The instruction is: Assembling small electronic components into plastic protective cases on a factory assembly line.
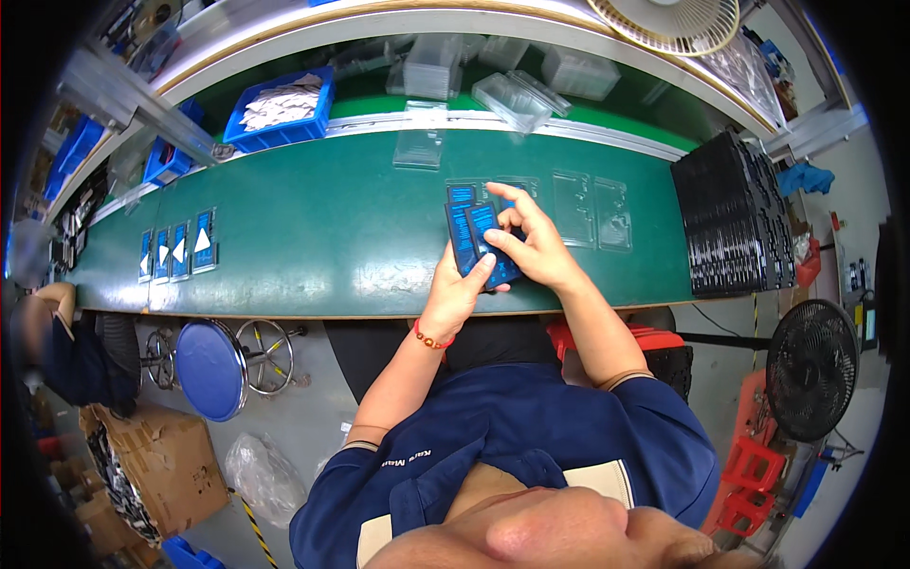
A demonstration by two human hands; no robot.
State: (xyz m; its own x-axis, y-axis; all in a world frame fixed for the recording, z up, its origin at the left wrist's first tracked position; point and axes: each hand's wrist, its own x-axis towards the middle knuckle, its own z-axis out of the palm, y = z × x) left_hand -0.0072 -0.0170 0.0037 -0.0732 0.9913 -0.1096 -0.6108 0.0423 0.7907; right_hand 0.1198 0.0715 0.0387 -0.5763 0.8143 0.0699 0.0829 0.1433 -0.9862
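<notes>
Several flat, dark rectangular pieces with blue print [463,248] are fanned out in my left hand [453,289], its thumb lying over their lower edge. My right hand [536,242] is at their right side, with the thumb pressed on the front piece and the index finger reaching up past it; its other fingers are curled and partly hidden. Just beyond the hands lie clear plastic trays [482,181], with similar dark pieces [462,193] showing in them. To the right, two more clear trays [573,204] lie flat on the green table [332,228].
Four-sided panels with white triangles [203,237] lie in a row at left. A blue bin [275,133] with white packets stands at the back, near clear plastic trays [431,71]. A tall black tray stack [730,218] borders the right. Another person [71,341] sits far left.
</notes>
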